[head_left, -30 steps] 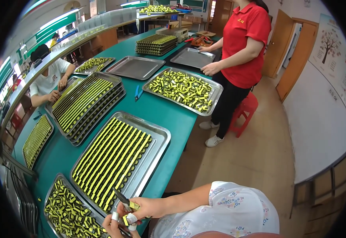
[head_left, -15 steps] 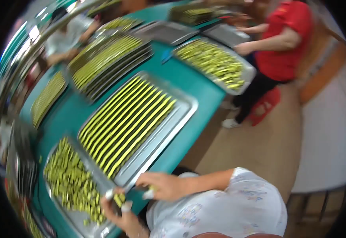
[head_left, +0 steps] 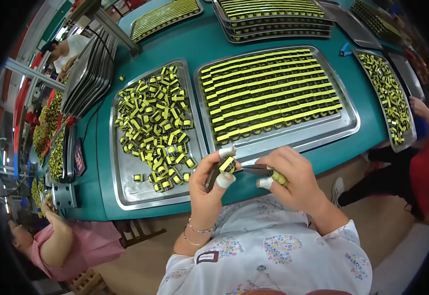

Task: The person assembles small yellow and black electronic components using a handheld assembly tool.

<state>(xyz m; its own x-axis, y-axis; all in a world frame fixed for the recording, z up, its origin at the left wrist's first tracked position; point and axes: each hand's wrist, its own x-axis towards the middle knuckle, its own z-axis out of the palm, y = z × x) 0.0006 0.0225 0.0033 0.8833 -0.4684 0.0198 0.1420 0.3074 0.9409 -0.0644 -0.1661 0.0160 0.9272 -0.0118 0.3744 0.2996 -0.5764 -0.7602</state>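
Note:
Small block-shaped yellow-and-black parts, like wound coils, are at hand. My left hand (head_left: 209, 179), with white wraps on its thumb and a finger, is closed on one such part (head_left: 228, 164); a dark strip shows beside it in the grip. My right hand (head_left: 293, 177), its thumb also wrapped, grips a slim tool (head_left: 279, 178) with a yellow-green handle and a dark tip. That tip points at the held part; whether they touch, I cannot tell. Beyond my hands, a metal tray (head_left: 293, 142) carries straight rows of the parts. Left of it, another tray (head_left: 126, 196) holds a loose heap.
Stacked filled trays (head_left: 278, 37) stand at the back, and upright empty trays (head_left: 89, 69) at the left. A blue object (head_left: 345, 49) lies near a tray of loose parts (head_left: 401, 142) at right. Co-workers sit at left, one in a pink checked top (head_left: 84, 246); another stands at right.
The view has swung round and levelled, so the trays sit differently in it. My hands, apart before, have come together, with the tool now at the part in my left fingers.

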